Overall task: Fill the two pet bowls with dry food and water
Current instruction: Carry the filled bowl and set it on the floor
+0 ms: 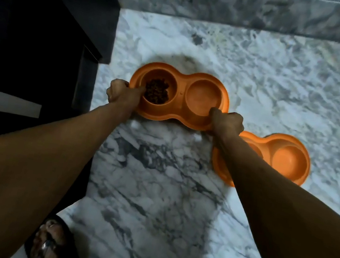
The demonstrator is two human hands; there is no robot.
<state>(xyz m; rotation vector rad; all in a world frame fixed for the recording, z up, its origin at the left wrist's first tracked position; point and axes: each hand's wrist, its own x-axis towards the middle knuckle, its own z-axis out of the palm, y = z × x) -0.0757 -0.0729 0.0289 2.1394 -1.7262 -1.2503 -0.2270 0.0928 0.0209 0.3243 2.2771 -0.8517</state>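
Note:
An orange double pet bowl (183, 78) is held over the marble floor. Its left cup holds brown dry food (156, 91); its right cup (203, 96) looks orange inside, and I cannot tell whether it holds water. My left hand (119, 93) grips the bowl's left rim, thumb over the edge beside the food. My right hand (227, 121) grips the front right rim. A second orange double bowl (289, 160) lies on the floor to the right, partly hidden by my right forearm; its visible cup has no food in it.
A dark cabinet (44, 40) stands at the left, close to the held bowl. A marble step or skirting (252, 7) runs along the far side. My two sandalled feet (49, 241) show at the bottom edge on the white-grey marble floor (155, 182).

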